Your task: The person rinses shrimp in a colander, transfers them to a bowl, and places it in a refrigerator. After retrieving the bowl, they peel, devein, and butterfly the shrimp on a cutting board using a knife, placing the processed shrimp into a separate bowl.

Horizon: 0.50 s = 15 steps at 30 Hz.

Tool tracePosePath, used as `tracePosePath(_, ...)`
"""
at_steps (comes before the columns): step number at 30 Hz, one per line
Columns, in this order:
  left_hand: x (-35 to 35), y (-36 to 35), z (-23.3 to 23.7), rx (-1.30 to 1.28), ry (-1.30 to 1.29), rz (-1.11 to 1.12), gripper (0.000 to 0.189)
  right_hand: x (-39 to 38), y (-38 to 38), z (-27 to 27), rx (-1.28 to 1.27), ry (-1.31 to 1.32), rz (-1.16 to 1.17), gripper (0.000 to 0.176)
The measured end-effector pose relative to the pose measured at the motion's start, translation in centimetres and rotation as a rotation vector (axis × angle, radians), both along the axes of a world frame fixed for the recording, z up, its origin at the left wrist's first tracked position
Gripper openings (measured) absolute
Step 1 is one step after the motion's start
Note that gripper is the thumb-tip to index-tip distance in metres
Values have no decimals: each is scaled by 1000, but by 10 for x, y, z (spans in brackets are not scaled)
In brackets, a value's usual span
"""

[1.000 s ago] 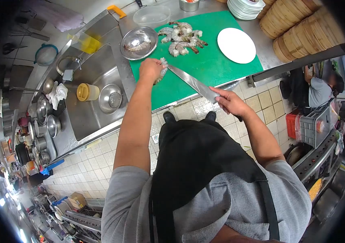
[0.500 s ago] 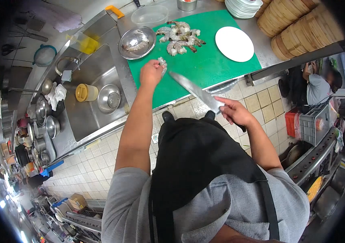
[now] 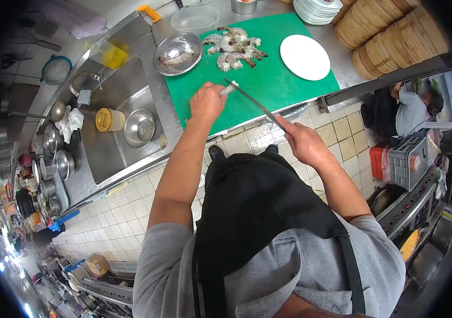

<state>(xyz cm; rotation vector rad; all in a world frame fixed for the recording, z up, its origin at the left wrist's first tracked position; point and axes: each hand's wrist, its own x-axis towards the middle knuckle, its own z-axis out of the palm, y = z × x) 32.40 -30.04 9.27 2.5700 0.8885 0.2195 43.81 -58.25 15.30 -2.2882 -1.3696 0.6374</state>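
Over the near part of the green cutting board [image 3: 268, 98], my left hand [image 3: 207, 102] is closed on a pale peeled shrimp [image 3: 228, 89]. The shrimp's free end sticks out to the right of my fingers. My right hand [image 3: 306, 140] grips a kitchen knife [image 3: 255, 103], its handle hidden in my fist. The blade is turned edge-on, and its tip end overlaps the shrimp in this view. Farther back on the board lies a pile of shrimp [image 3: 232, 49] with tails on. A metal bowl [image 3: 178, 54] holding one shrimp stands left of the pile.
A white plate [image 3: 305, 57] rests on the board's right side. Bamboo steamers [image 3: 401, 42] and stacked white plates [image 3: 317, 11] stand behind it. To the left is a steel sink [image 3: 114, 153] with a yellow-lidded container [image 3: 108, 120]. Another person [image 3: 410, 108] crouches at far right.
My left hand has moved right with the shrimp, toward the knife. The knife has turned from showing its flat side to edge-on, and its tip now meets the shrimp in view.
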Motion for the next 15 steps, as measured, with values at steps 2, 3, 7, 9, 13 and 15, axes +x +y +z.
tracePosePath(2,0,2,-6,-24,-25,8,25,-2,-1,-1,-27,-63,-26,61)
tracePosePath(3,0,2,-7,-45,-48,12,24,-3,-1,2,-29,-63,-25,61)
tracePosePath(7,0,1,-9,-59,-67,23,24,-2,-1,6,-67,-96,-26,61)
tracePosePath(9,0,0,-10,-69,-88,21,24,-2,-1,6,-49,-100,-16,61)
tracePosePath(13,0,1,-11,-77,-108,10,24,-3,3,10,-59,-99,-25,59)
tracePosePath(15,1,2,-12,-80,-117,-22,23,-3,6,8,-72,-111,-24,57)
